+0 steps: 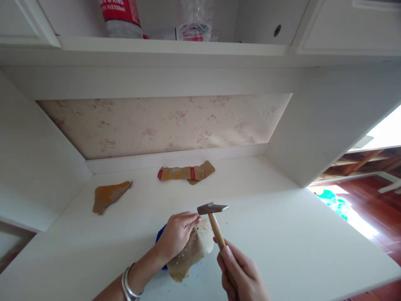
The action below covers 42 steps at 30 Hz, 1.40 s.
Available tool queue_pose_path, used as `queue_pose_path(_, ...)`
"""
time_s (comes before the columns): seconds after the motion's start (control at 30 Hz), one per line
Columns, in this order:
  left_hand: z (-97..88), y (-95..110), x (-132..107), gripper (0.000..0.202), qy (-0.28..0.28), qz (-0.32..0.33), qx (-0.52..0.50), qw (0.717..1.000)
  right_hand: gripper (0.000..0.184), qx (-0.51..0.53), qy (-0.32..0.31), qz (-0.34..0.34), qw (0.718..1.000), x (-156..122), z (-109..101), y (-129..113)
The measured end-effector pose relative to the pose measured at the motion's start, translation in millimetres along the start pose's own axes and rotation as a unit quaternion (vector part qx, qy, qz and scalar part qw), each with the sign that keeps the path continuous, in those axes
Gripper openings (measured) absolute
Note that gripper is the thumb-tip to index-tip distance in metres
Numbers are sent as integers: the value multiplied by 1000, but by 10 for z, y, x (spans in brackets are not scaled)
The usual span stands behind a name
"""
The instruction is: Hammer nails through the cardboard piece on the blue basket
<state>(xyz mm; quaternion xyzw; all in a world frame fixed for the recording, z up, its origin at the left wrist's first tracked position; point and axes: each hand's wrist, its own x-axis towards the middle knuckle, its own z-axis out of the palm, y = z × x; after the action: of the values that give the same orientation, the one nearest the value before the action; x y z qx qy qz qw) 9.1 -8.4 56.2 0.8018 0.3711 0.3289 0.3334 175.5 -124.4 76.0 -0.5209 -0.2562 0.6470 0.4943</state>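
And here's the right grip (238, 269), wrapped firmly around the wooden handle of the hammer (216, 230), its metal head up at the left grip's (178, 234) fingertips! Thumb and forefinger there press together at the tips; whether they pinch something small, one cannot tell. Just below that pinch, the crumpled brown cardboard piece (188, 256) lies in front of the person, partly under the left grip, with a blue object (161, 237) peeking out beside it, mostly hidden. Silver bangles (126, 286) circle the left wrist. Across the white desk (282, 234), a torn cardboard scrap (109, 197) sits off to the left, and near the back edge lie overlapping cardboard strips (175, 173) with red markings. Floral wallpaper (175, 123) runs behind; above, on the shelf (175, 46), stand a red-labelled bottle (122, 12) and a clear plastic bottle (196, 25).
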Motion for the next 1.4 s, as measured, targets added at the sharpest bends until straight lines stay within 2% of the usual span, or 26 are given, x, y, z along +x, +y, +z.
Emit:
queue_pose_path(0.43,-5,11,-12,28,0,-26,39,999,77,-27,36,32,998,19,-49,107)
queue_pose_path(0.63,1,17,-10,27,-3,-20,39,999,74,-33,16,24,999,17,10,82)
queue_pose_path(0.73,4,3,-11,29,-1,-20,45,999,74,-26,24,26,999,5,33,52)
queue_pose_path(1.13,19,-31,-9,28,-16,-8,47,999,65,-36,12,8,999,9,19,59)
queue_pose_path(1.4,11,-12,-4,29,-23,-11,64,998,70,-40,17,19,999,6,27,35)
